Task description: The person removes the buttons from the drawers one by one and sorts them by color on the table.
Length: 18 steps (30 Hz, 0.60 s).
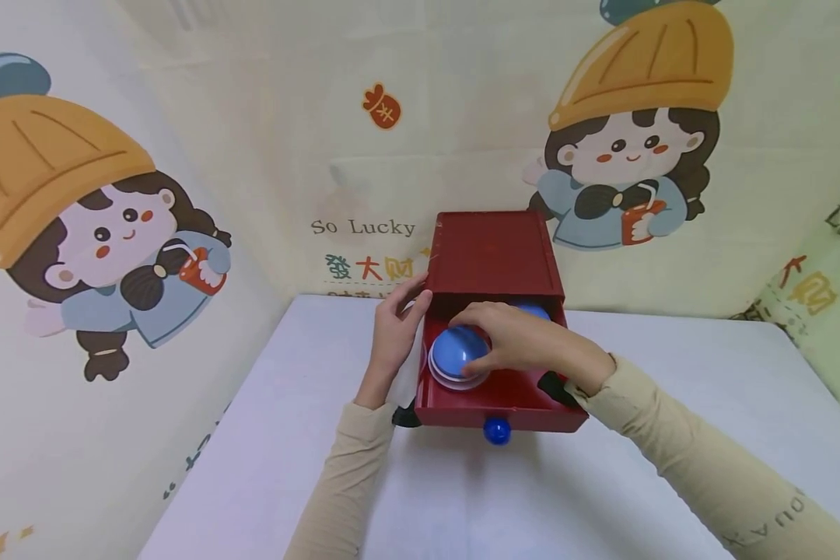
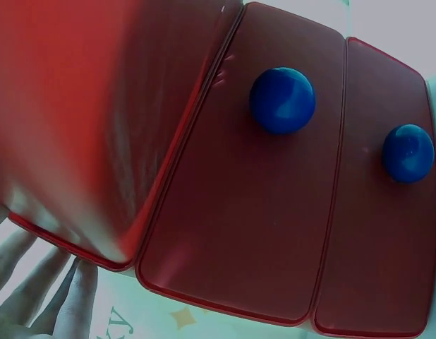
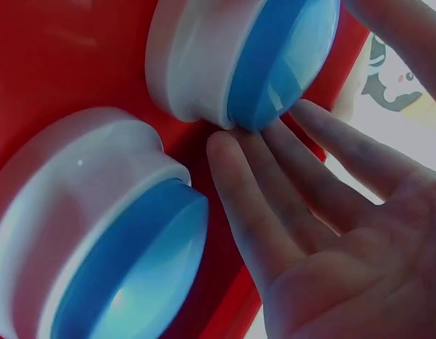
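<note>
Curling round one of two blue-domed objects (image 1: pixel 455 350), right fingers (image 3: pixel 243 198) grip; straight left fingers (image 2: pixel 77 304) touch one red drawer unit (image 1: pixel 493 253).

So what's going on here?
A person's right grip is around a blue-topped white object in the open red drawer; a second, similar one sits farther back, partly hidden. The left grip is against the left side of the red cabinet. Can't tell if the held object is off the drawer floor.
</note>
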{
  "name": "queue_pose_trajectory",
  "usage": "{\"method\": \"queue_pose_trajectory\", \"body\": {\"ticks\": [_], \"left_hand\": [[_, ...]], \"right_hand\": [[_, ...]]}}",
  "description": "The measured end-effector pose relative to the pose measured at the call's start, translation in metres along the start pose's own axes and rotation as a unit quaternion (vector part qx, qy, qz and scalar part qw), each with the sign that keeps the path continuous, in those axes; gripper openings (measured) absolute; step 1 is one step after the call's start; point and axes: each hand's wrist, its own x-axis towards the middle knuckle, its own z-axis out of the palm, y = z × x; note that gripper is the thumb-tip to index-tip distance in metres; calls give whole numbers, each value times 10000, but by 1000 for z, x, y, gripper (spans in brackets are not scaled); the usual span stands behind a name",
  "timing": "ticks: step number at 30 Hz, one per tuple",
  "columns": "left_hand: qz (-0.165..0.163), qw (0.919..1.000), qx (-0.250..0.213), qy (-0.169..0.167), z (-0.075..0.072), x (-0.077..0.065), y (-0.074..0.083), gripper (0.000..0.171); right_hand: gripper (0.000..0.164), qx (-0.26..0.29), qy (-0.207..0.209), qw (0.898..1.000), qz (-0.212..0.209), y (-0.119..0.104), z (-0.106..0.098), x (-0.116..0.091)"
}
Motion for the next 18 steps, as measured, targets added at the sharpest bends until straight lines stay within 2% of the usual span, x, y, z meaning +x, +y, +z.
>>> {"method": "queue_pose_trajectory", "body": {"ticks": [9, 18], "left_hand": [[102, 9999, -35, -29, 3, 2, -3, 40], [7, 10000, 9, -13, 1, 1, -1, 41]], "right_hand": [[68, 88, -43, 9996, -263, 8, 0, 2], [66, -16, -38, 9991, -431, 8, 0, 3]]}}
